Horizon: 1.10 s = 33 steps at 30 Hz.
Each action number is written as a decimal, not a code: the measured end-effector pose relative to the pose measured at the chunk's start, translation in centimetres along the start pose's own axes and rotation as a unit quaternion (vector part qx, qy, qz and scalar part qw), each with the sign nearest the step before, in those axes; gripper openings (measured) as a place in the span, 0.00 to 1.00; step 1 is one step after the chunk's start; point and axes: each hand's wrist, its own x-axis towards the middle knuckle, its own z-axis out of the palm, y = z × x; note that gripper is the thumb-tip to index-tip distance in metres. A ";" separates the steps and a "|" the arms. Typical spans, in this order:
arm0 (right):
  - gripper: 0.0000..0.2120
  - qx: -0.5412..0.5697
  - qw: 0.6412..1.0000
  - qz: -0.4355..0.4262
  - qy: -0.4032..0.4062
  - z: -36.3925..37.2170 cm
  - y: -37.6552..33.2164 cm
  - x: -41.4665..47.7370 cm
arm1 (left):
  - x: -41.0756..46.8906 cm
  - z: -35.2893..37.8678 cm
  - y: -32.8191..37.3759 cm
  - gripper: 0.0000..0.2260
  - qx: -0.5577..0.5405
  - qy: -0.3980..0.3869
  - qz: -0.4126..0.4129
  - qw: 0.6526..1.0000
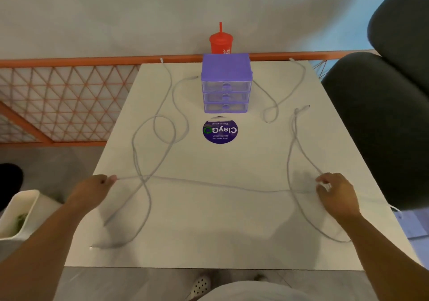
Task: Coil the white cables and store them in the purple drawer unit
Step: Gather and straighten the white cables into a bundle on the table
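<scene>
Grey wall (pixel 139 10) at back, w/ a white table (pixel 220 231) filling most of the view. Black chair (pixel 383 126) on the right, orange lattice railing (pixel 69 103) on the left, and a white bin (pixel 21 214) by the near-left corner.

Drawer unit (pixel 226 82) sits at the far middle of the table, purple top, 3 clear drawers, all closed.

Cables (pixel 162 124) sprawl loose over both sides of the table in big open loops that cross each other. Exact no. is hard to tell. Some ends lie near the far edge, one just beside the unit, others near the front-left.

Hands are well apart, each gripping the same cable (pixel 209 184), which runs nearly straight between them across the near half. Left hand (pixel 92 189) pinches it at thumb & fingertips. Right hand (pixel 336 191) has fingers curled on it, w/ more slack trailing off past the wrist.

Round purple sticker (pixel 220 130) lies in front of the unit. Red cup (pixel 221 44) w/ straw stands behind it.

Progress, as I judge it: very early. Nothing coiled, nothing stored, no drawer open. Looks like cable no. 1 is only being straightened before winding. Left to do: coil each one, open a drawer, put them in.
</scene>
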 end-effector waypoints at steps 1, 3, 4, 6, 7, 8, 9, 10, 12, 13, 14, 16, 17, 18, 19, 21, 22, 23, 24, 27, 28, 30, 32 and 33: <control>0.07 0.013 0.999 -0.038 -0.007 1.1 -2.0 -0.5 | 0.0 -0.1 -0.7 0.20 -0.029 0.010 0.011 0.999; 0.07 0.020 0.992 -0.118 -0.044 3.8 -6.4 -1.7 | -0.3 -0.4 -1.7 0.18 -0.095 0.028 0.021 0.995; 0.07 0.017 0.985 -0.159 -0.070 5.2 -8.8 -2.6 | -0.5 -0.6 -2.0 0.18 -0.131 0.030 0.017 0.991; 0.07 0.011 0.961 -0.244 -0.127 8.2 -13.4 -4.7 | -0.7 -0.7 -2.5 0.17 -0.227 -0.008 -0.010 0.974; 0.07 0.011 0.945 -0.286 -0.155 9.5 -15.6 -6.0 | -0.8 -0.8 -2.5 0.16 -0.293 -0.048 -0.034 0.954; 0.08 0.012 0.927 -0.325 -0.187 11.0 -17.5 -7.2 | -0.9 -0.8 -2.5 0.16 -0.347 -0.085 -0.055 0.932; 0.11 0.006 0.907 -0.358 -0.220 12.2 -19.2 -8.6 | -1.0 -0.9 -2.6 0.15 -0.383 -0.108 -0.067 0.915; 0.13 -0.007 0.886 -0.388 -0.253 13.5 -20.8 -9.9 | -1.1 -1.0 -2.5 0.14 -0.401 -0.121 -0.067 0.906; 0.15 -0.043 0.846 -0.434 -0.307 15.8 -23.4 -12.4 | -1.4 -1.0 -2.6 0.14 -0.433 -0.138 -0.055 0.889; 0.15 -0.063 0.830 -0.444 -0.332 16.9 -24.5 -13.4 | -1.6 -0.9 -2.5 0.14 -0.445 -0.143 -0.050 0.883; 0.16 -0.083 0.817 -0.447 -0.354 17.8 -25.4 -14.3 | -1.7 -0.8 -2.6 0.13 -0.456 -0.146 -0.044 0.877; 0.18 -0.119 0.804 -0.449 -0.371 19.4 -26.5 -15.6 | -2.1 -0.7 -2.6 0.13 -0.479 -0.157 -0.044 0.862; 0.19 -0.138 0.797 -0.455 -0.373 20.2 -26.7 -16.1 | -2.3 -0.7 -2.6 0.12 -0.491 -0.163 -0.048 0.854; 0.19 -0.152 0.791 -0.468 -0.364 20.8 -26.7 -16.4 | -2.5 -0.7 -2.5 0.12 -0.498 -0.168 -0.048 0.850; 0.18 -0.157 0.787 -0.482 -0.351 21.4 -26.5 -16.8 | -2.7 -0.8 -2.4 0.12 -0.500 -0.174 -0.045 0.847; 0.11 -0.142 0.781 -0.522 -0.312 22.0 -26.0 -17.3 | -3.2 -1.1 -2.3 0.12 -0.504 -0.188 -0.039 0.842; 0.08 -0.138 0.781 -0.535 -0.291 22.3 -25.7 -17.4 | -3.5 -1.2 -2.3 0.11 -0.506 -0.197 -0.039 0.839; 0.07 -0.140 0.783 -0.537 -0.281 22.4 -25.7 -17.4 | -3.8 -1.3 -2.3 0.11 -0.509 -0.208 -0.037 0.835; 0.06 -0.136 0.786 -0.530 -0.289 22.4 -25.7 -17.4 | -4.0 -1.5 -2.2 0.11 -0.513 -0.218 -0.035 0.829; 0.07 -0.064 0.809 -0.473 -0.344 21.4 -25.9 -17.1 | -4.4 -2.0 -1.9 0.10 -0.525 -0.230 -0.027 0.819; 0.06 -0.021 0.818 -0.437 -0.373 20.5 -26.4 -16.9 | -4.5 -2.2 -1.6 0.10 -0.535 -0.228 -0.027 0.813; 0.06 0.078 0.835 -0.348 -0.419 17.9 -27.6 -16.3 | -4.6 -2.9 -1.1 0.10 -0.573 -0.227 -0.037 0.787; 0.08 0.147 0.842 -0.277 -0.439 14.7 -28.9 -15.3 | -5.0 -3.9 -0.3 0.09 -0.612 -0.242 -0.047 0.752; 0.08 0.169 0.842 -0.262 -0.441 13.2 -29.5 -14.8 | -5.2 -4.4 0.3 0.09 -0.627 -0.256 -0.051 0.734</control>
